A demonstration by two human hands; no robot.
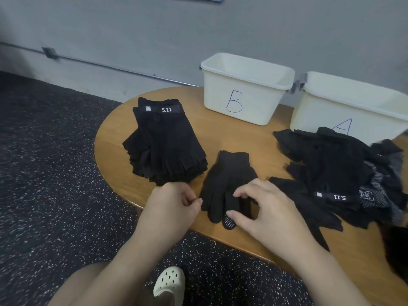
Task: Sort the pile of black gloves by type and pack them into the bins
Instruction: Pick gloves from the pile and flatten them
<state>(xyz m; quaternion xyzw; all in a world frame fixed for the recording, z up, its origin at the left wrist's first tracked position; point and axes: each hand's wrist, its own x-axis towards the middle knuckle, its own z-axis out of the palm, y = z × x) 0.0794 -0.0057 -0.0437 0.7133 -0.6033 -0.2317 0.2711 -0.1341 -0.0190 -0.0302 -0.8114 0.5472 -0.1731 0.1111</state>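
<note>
Grey wall (132, 29) fills the upper frame, dark speckled floor (44, 173) lower left, round wooden table (114, 138) across the centre and right.

Two cream bins at the table's far edge: bin B (245, 89) upper centre, bin A (344, 107) upper right, letters handwritten on the fronts. Contents not visible from this angle.

Neat stack of fingerless gloves (163, 144) centre-left, banded with a "5.11" strip, cuffs toward the wall. Unsorted pile of gloves (331, 171) right of frame, touching the front of bin A; another "5.11" band and some dotted-grip fabric show in it.

Single full-finger glove (227, 180) lies flat at centre between stack and pile, fingers pointing toward the near edge, one dotted fingertip peeking out underneath.

Left hand (174, 204) sits just left of that glove, fingers curled in, thumb against the fingers; can't tell if it pinches the glove edge. Right hand (262, 206) is on the glove's fingers, thumb and fingertips curled onto the fabric.

Cream clog (170, 283) at bottom centre on the floor.
</note>
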